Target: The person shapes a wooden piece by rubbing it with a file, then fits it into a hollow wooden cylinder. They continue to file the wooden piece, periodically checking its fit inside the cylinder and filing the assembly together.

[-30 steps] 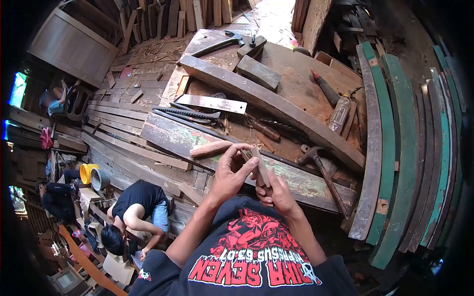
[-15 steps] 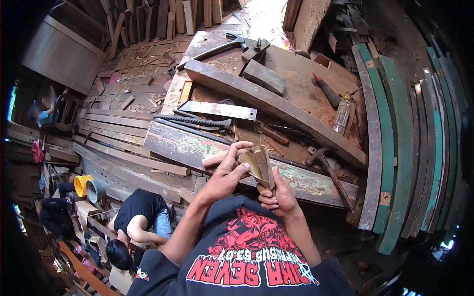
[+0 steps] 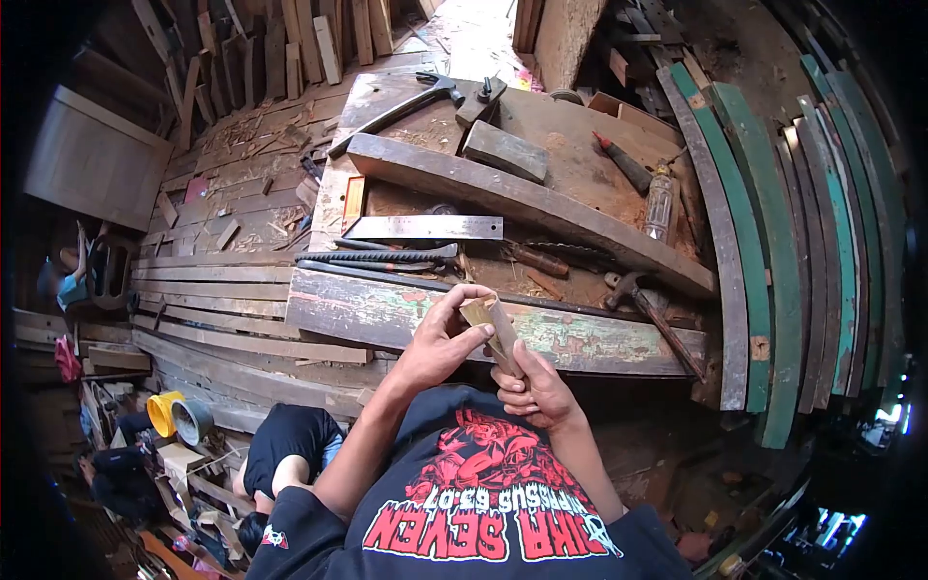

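A small brownish piece, perhaps folded sandpaper or thin wood [image 3: 502, 338], is held between both hands in front of the chest. My left hand [image 3: 446, 340] pinches its upper left part between thumb and fingers. Around its lower end my right hand [image 3: 537, 387] is closed, with the thumb along its side. Just beyond the hands lies a long board with worn, peeling paint [image 3: 387, 304]. Behind that rest a metal square [image 3: 425, 227], black rods [image 3: 387, 257] and a screwdriver-like tool [image 3: 537, 259].
A workbench [image 3: 570, 126] holds a long beam [image 3: 522, 208], a claw hammer [image 3: 425, 101], a wood block [image 3: 506, 152], a bottle [image 3: 661, 203] and another hammer [image 3: 657, 324]. Green boards [image 3: 773, 251] stand right. Another person [image 3: 290, 449] bends at lower left, near buckets [image 3: 191, 420].
The view has shifted slightly. The held piece is turned more edge-on, showing a narrower face. Both hands still hold it. The other person at lower left has moved lower in view.
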The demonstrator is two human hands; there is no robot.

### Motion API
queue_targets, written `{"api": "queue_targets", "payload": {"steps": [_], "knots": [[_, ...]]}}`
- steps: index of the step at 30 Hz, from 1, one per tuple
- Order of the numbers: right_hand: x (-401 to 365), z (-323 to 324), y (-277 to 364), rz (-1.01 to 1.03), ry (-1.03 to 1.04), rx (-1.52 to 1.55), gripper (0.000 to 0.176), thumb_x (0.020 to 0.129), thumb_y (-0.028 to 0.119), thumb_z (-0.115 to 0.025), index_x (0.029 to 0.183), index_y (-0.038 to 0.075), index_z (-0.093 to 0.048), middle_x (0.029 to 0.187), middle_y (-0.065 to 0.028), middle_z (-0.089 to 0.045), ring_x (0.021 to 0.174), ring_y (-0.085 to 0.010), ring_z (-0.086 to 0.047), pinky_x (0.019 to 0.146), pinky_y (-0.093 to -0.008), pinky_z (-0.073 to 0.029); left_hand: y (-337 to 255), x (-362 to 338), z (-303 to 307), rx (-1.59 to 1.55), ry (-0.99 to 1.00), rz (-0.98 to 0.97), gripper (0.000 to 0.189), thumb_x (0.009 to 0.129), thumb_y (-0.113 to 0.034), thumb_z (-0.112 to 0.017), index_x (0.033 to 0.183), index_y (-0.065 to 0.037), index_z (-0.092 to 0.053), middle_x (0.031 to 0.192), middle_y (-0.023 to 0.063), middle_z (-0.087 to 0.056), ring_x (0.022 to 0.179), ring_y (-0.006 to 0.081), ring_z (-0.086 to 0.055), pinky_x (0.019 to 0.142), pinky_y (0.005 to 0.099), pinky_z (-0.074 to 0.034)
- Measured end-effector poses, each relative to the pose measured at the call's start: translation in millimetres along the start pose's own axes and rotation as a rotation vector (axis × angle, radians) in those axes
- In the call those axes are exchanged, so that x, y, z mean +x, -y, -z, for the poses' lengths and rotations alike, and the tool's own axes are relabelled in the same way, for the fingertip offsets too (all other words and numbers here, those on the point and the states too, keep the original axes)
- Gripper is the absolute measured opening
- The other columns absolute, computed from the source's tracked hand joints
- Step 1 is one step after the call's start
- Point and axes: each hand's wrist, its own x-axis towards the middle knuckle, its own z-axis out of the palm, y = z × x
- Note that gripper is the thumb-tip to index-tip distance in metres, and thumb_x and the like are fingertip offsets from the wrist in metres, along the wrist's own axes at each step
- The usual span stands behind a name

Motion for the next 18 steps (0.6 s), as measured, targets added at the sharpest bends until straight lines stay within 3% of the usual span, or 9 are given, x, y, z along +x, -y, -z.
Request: {"api": "queue_targets", "payload": {"steps": [2,4,7,10,11,18], "knots": [[5,-3,-2,-0.022,0.029,0.044,0.051,0.111,0.058,-0.041,0.122,0.009,-0.052,0.072,0.0038,-0.043,0.046,0.0002,-0.031,0.039,-0.0158,-0.027,-12,-4,3,-0.062,-0.034,0.015,0.038,0.097,-0.007,-0.072,0.132,-0.007,-0.057,0.106,0.0006,-0.065,0.091,0.0056,-0.062,0.079,0.0247,-0.053],[9,-4,-4,-0.049,0.067,0.077,0.054,0.111,0.059,-0.037,0.124,0.009,-0.053,0.073,0.0023,-0.048,0.045,-0.0004,-0.034,0.038,-0.0161,-0.028,-22,-9,8,-0.107,-0.021,0.021,0.036,0.097,-0.008,-0.073,0.130,-0.006,-0.057,0.105,0.0007,-0.065,0.091,0.0051,-0.062,0.078,0.0245,-0.054],[13,-19,-7,0.046,-0.052,-0.211,0.061,0.111,0.062,-0.031,0.126,0.007,-0.054,0.080,-0.0010,-0.056,0.048,-0.0028,-0.040,0.041,-0.0183,-0.033,-6,-12,15,-0.165,-0.047,0.013,0.034,0.098,-0.008,-0.074,0.126,-0.006,-0.056,0.106,0.0017,-0.065,0.092,0.0049,-0.062,0.079,0.0244,-0.054],[26,-16,-24,0.210,-0.250,-0.620,0.067,0.109,0.066,-0.031,0.123,0.006,-0.057,0.087,-0.0032,-0.061,0.053,-0.0049,-0.045,0.046,-0.0207,-0.037,-3,-16,21,-0.115,-0.091,0.038,0.033,0.098,-0.009,-0.075,0.124,-0.006,-0.055,0.105,0.0025,-0.068,0.095,0.0052,-0.064,0.080,0.0250,-0.055],[26,-16,-22,0.182,-0.276,-0.683,0.072,0.108,0.069,-0.031,0.119,0.004,-0.059,0.091,-0.0032,-0.063,0.058,-0.0050,-0.048,0.050,-0.0220,-0.039,-5,-18,23,-0.082,-0.107,0.053,0.033,0.098,-0.010,-0.075,0.123,-0.006,-0.055,0.105,0.0027,-0.069,0.096,0.0053,-0.064,0.080,0.0253,-0.055],[37,-33,-31,0.322,-0.290,-0.704,0.066,0.107,0.065,-0.041,0.118,0.003,-0.061,0.088,-0.0035,-0.063,0.056,-0.0035,-0.046,0.048,-0.0206,-0.037,-15,-19,31,0.035,-0.143,0.001,0.035,0.097,-0.012,-0.076,0.122,-0.003,-0.054,0.100,0.0048,-0.073,0.094,0.0064,-0.066,0.076,0.0258,-0.056]]}}
